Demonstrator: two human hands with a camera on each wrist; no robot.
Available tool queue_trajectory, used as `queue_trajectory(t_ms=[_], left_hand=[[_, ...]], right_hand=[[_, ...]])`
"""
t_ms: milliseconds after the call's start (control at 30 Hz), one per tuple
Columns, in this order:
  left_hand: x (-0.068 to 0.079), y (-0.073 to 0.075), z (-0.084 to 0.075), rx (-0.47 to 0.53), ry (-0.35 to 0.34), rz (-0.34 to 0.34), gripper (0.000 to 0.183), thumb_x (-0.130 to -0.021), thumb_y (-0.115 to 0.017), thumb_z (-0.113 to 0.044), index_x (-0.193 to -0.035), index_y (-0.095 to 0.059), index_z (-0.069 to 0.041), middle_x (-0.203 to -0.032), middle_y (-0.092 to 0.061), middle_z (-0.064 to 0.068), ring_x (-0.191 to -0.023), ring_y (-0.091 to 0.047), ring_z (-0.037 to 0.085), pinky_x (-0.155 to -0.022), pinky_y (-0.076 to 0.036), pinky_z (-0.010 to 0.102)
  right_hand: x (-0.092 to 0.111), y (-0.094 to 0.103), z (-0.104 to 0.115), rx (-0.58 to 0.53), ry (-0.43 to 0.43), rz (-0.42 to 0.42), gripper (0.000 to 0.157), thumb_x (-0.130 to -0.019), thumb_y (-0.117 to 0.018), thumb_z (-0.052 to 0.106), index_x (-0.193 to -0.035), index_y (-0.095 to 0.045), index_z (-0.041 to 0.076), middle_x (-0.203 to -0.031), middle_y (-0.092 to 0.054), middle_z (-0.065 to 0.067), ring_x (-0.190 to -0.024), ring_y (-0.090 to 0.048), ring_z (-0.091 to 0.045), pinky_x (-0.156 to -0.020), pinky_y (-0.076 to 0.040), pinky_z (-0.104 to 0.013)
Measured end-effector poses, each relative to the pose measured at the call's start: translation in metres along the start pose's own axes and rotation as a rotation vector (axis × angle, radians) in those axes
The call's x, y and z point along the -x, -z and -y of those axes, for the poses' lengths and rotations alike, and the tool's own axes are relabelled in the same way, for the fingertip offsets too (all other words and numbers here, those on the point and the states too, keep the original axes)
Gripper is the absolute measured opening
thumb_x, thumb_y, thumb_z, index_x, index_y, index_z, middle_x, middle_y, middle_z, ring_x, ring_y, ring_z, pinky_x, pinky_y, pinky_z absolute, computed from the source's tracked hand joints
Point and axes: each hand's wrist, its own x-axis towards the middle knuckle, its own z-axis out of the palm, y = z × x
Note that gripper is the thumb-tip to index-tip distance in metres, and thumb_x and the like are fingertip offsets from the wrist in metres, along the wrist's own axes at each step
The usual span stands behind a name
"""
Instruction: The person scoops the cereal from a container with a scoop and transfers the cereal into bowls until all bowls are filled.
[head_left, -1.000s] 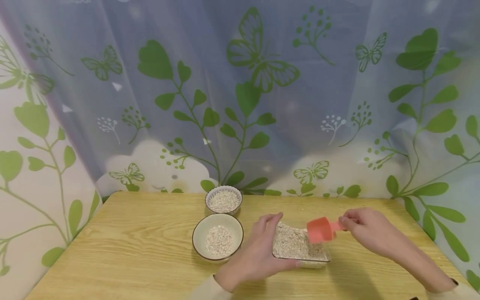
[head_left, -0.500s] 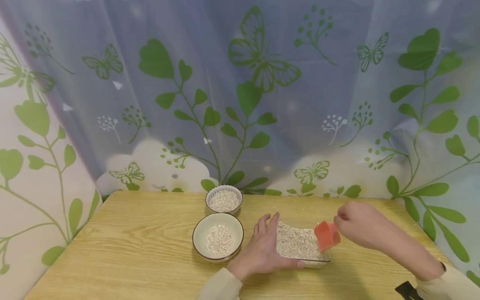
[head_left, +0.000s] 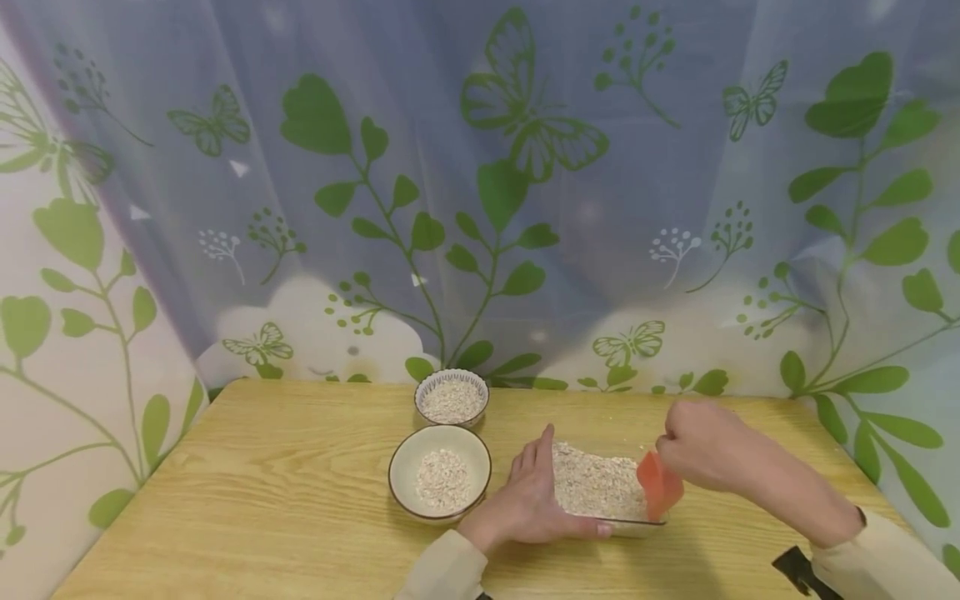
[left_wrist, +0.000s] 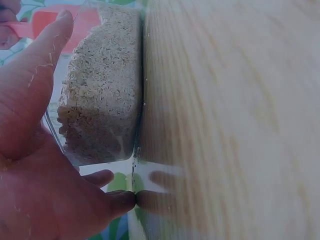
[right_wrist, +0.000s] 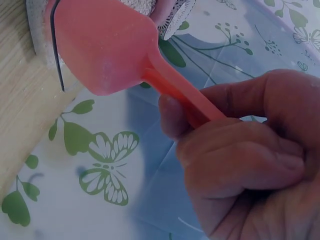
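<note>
My right hand [head_left: 701, 446] grips the handle of a coral-red scoop [head_left: 660, 487], its fingers curled round it in the right wrist view. The scoop [right_wrist: 107, 45] is tilted bowl-down, with its lip in the oats at the right end of a rectangular glass container [head_left: 637, 530]. Rolled oats [head_left: 596, 483] fill much of this container. My left hand [head_left: 528, 500] holds the container's left end, thumb along the front wall and fingers at the far left corner. In the left wrist view, the oats [left_wrist: 102, 80] show through the clear wall beside the thumb [left_wrist: 52, 42].
Left of the container stands a dark-rimmed cream bowl [head_left: 402, 475] with a small heap of oats. Behind it is a smaller patterned bowl [head_left: 422, 407] fuller of oats. All stand on a wooden table [head_left: 300, 475] backed by a leaf-and-butterfly curtain [head_left: 525, 250].
The right hand has turned over and tipped the scoop from level to bowl-down, moving it right and lower into the oats. The left hand stays at the container, its fingers slightly shifted.
</note>
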Motion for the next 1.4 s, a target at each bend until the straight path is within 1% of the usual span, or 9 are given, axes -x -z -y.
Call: queue_trajectory(t_ms=[633,700,867,933,1033,1100,1167,1267,1400], left_hand=[[0.001,0.0,0.001,0.004,0.013,0.025,0.139,-0.07,-0.084,-0.068,-0.166,0.005,-0.023,-0.168,-0.021,0.022,-0.156,-0.022,0.037,-0.121,-0.036,0.057],[0.001,0.0,0.001,0.006,0.016,0.026,0.139,-0.069,-0.084,-0.068,-0.166,0.005,-0.023,-0.168,-0.021,0.022,-0.156,-0.022,0.037,-0.121,-0.036,0.057],[0.002,0.0,0.0,0.004,0.016,0.025,0.139,-0.07,-0.084,-0.067,-0.166,0.005,-0.022,-0.168,-0.022,0.023,-0.156,-0.023,0.037,-0.12,-0.037,0.058],[0.001,0.0,0.0,0.0,0.017,0.025,0.138,-0.07,-0.084,-0.067,-0.166,0.006,-0.023,-0.168,-0.022,0.022,-0.156,-0.023,0.037,-0.12,-0.037,0.058],[0.001,0.001,-0.001,0.001,0.022,0.03,0.138,-0.07,-0.084,-0.068,-0.166,0.006,-0.023,-0.168,-0.022,0.022,-0.156,-0.023,0.037,-0.12,-0.036,0.058],[0.001,0.001,-0.001,0.002,0.022,0.033,0.138,-0.07,-0.084,-0.068,-0.166,0.006,-0.023,-0.168,-0.021,0.021,-0.156,-0.023,0.037,-0.121,-0.036,0.058],[0.001,0.001,-0.001,0.005,0.024,0.036,0.138,-0.07,-0.083,-0.068,-0.166,0.005,-0.023,-0.169,-0.021,0.021,-0.157,-0.023,0.036,-0.121,-0.035,0.058],[0.001,0.001,-0.002,0.006,0.03,0.037,0.138,-0.07,-0.083,-0.068,-0.166,0.005,-0.023,-0.169,-0.021,0.02,-0.157,-0.023,0.036,-0.121,-0.035,0.057],[0.001,0.001,-0.002,0.003,0.038,0.038,0.138,-0.07,-0.084,-0.068,-0.166,0.005,-0.024,-0.169,-0.021,0.02,-0.157,-0.023,0.035,-0.121,-0.035,0.057]], right_hand=[[0.002,-0.024,-0.013,-0.31,-0.162,0.123,0.039,-0.093,-0.045,0.006,-0.059,-0.033,0.02,-0.053,-0.027,0.006,-0.043,-0.022,-0.006,-0.04,-0.029,-0.02],[0.005,-0.027,-0.019,-0.371,-0.18,0.119,0.036,-0.096,-0.046,0.009,-0.061,-0.043,0.016,-0.057,-0.038,0.004,-0.043,-0.021,-0.005,-0.039,-0.028,-0.02],[0.01,-0.039,-0.035,-0.518,-0.221,0.107,0.03,-0.101,-0.048,0.018,-0.098,-0.07,-0.002,-0.057,-0.044,0.005,-0.039,-0.023,-0.004,-0.039,-0.028,-0.02],[0.01,-0.045,-0.041,-0.58,-0.235,0.116,0.036,-0.103,-0.048,0.02,-0.113,-0.069,-0.008,-0.049,-0.034,0.006,-0.039,-0.021,-0.005,-0.04,-0.026,-0.02],[0.009,-0.054,-0.05,-0.656,-0.246,0.132,0.045,-0.105,-0.048,0.022,-0.132,-0.06,-0.012,-0.06,-0.063,-0.006,-0.04,-0.02,-0.007,-0.041,-0.026,-0.022],[0.007,-0.059,-0.054,-0.691,-0.249,0.145,0.05,-0.106,-0.047,0.022,-0.139,-0.053,-0.015,-0.061,-0.067,-0.009,-0.04,-0.02,-0.008,-0.042,-0.026,-0.023],[0.006,-0.063,-0.057,-0.713,-0.234,0.16,0.053,-0.107,-0.046,0.023,-0.141,-0.048,-0.017,-0.06,-0.065,-0.008,-0.04,-0.02,-0.008,-0.042,-0.026,-0.024],[0.004,-0.066,-0.059,-0.741,-0.207,0.179,0.054,-0.107,-0.046,0.023,-0.142,-0.046,-0.019,-0.042,-0.034,0.006,-0.039,-0.021,-0.007,-0.042,-0.027,-0.023],[0.004,-0.068,-0.061,-0.771,-0.16,0.2,0.054,-0.108,-0.047,0.024,-0.141,-0.047,-0.018,-0.044,-0.031,0.008,-0.038,-0.024,-0.007,-0.042,-0.03,-0.024]])
